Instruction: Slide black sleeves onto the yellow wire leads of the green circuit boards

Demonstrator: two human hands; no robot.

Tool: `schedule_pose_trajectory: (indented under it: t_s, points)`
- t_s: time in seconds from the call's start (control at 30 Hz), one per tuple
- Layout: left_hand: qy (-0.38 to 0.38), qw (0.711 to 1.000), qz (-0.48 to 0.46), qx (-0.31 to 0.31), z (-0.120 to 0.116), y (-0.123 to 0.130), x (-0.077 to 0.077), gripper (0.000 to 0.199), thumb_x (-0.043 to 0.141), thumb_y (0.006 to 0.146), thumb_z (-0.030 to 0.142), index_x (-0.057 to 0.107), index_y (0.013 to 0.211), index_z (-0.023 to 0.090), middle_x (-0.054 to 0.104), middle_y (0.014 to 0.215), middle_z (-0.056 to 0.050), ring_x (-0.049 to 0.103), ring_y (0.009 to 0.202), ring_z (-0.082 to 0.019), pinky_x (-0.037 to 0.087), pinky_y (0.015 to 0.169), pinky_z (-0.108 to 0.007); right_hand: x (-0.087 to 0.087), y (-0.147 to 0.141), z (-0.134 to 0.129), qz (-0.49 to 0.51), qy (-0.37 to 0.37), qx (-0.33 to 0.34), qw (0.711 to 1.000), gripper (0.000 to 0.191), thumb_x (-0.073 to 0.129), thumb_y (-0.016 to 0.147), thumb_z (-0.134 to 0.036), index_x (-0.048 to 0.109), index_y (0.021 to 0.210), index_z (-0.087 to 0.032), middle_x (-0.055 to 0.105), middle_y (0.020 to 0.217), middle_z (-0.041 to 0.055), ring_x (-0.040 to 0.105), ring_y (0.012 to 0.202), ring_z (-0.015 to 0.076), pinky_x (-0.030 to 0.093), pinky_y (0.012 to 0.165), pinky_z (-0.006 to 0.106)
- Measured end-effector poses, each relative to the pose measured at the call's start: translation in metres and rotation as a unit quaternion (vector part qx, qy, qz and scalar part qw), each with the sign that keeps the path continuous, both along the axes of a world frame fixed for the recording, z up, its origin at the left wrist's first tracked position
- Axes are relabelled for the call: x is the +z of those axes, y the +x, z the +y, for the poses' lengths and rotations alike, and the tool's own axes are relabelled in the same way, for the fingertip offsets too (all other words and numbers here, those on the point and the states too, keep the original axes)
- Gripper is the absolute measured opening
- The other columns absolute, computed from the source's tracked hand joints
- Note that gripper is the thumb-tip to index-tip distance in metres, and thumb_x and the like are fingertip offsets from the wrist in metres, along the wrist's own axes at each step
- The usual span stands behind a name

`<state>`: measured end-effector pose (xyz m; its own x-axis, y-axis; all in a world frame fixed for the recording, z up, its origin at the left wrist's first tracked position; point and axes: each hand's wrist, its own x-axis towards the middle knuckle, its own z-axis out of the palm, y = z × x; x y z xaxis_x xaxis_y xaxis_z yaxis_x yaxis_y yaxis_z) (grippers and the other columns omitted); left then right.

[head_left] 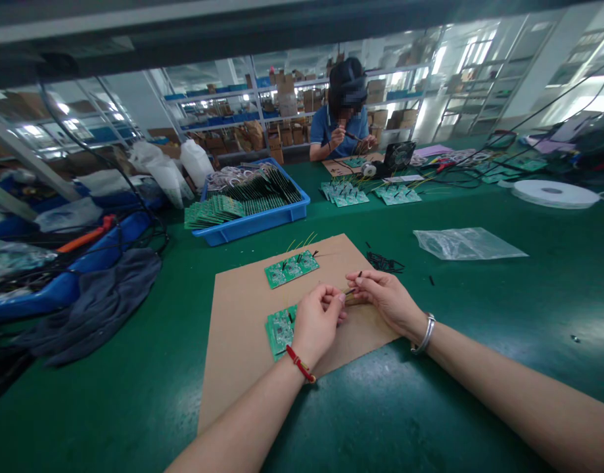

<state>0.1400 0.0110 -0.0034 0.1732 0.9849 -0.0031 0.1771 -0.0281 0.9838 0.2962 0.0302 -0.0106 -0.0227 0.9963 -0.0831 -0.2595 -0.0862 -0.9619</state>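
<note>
My left hand (320,322), with a red bracelet, is closed in a pinch over the stacked green circuit boards (280,332) and hides their right part. From its fingertips a thin wire (349,293) with a dark section runs toward my right hand (386,301). That hand, wearing a silver bangle, pinches a short black tube (359,274) between thumb and forefinger. Another green circuit board (292,269) with black sleeved pieces and yellow wires lies farther back on the cardboard sheet (237,348). Beyond my right fingers is a pile of short black tubes (384,263).
A blue tray (257,228) packed with circuit boards stands behind the cardboard. A clear plastic bag (469,243) and a white reel (555,194) lie to the right. At left are a dark cloth (104,309) and a blue bin (16,302). A co-worker (317,135) sits opposite.
</note>
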Motion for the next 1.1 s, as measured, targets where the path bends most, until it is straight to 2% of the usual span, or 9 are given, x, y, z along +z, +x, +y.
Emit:
schedule_pose_trajectory:
  t_s: [0.13,0.27,0.4,0.53,0.77,1.1]
  points:
    - [-0.002,1.000,0.003,0.001,-0.0001,0.0000,0.0013,0.014,0.053,0.084,0.029,0.056,0.078,0.016,0.060,0.066,-0.001,0.062,0.057,-0.013,0.049,0.052,-0.021,-0.0010,0.0026,0.0015,-0.029,0.014,0.005,0.999,0.029,0.072,0.070,-0.034,0.071,0.093,-0.015,0.070,0.081,0.0051,0.063,0.070,0.0130,0.050,0.067,0.027]
    - [0.001,1.000,0.000,0.002,-0.0001,0.0000,0.0018,0.015,0.053,0.083,0.029,0.056,0.077,0.016,0.060,0.065,0.000,0.062,0.056,-0.012,0.049,0.052,-0.020,0.0017,0.0036,0.0006,-0.014,0.023,0.003,1.000,0.040,0.073,0.071,-0.032,0.062,0.108,-0.020,0.072,0.080,0.0033,0.065,0.070,0.0131,0.051,0.065,0.026]
    - [-0.002,1.000,-0.002,0.004,0.0010,0.0001,0.0009,0.015,0.054,0.083,0.030,0.057,0.078,0.016,0.060,0.064,0.000,0.062,0.055,-0.012,0.049,0.051,-0.020,0.0034,0.0012,-0.0012,0.021,0.004,0.014,1.000,0.028,0.074,0.071,-0.033,0.061,0.091,-0.019,0.072,0.084,0.0049,0.067,0.075,0.0144,0.053,0.067,0.028]
    - [-0.002,1.000,0.000,0.008,0.0012,0.0001,0.0004,0.015,0.054,0.083,0.030,0.057,0.078,0.016,0.060,0.064,0.000,0.063,0.056,-0.013,0.049,0.051,-0.020,0.0046,-0.0011,-0.0025,0.040,-0.004,0.026,0.999,0.025,0.076,0.068,-0.034,0.064,0.083,-0.017,0.071,0.087,0.0054,0.066,0.076,0.0143,0.054,0.071,0.030]
    - [-0.015,1.000,-0.005,0.015,0.0003,0.0003,0.0004,0.015,0.055,0.082,0.030,0.057,0.079,0.016,0.060,0.063,0.001,0.062,0.055,-0.012,0.049,0.050,-0.020,0.0055,-0.0012,-0.0037,0.050,-0.009,0.051,0.997,0.024,0.076,0.068,-0.035,0.067,0.081,-0.017,0.070,0.082,0.0027,0.064,0.071,0.0119,0.053,0.070,0.028]
    - [-0.014,1.000,-0.022,0.015,0.0002,0.0010,-0.0009,0.015,0.055,0.082,0.029,0.057,0.079,0.015,0.062,0.067,-0.001,0.062,0.054,-0.011,0.049,0.050,-0.019,0.0052,-0.0016,-0.0051,0.048,-0.007,0.053,0.997,0.021,0.076,0.068,-0.034,0.068,0.080,-0.018,0.069,0.080,0.0018,0.064,0.069,0.0121,0.053,0.071,0.029]
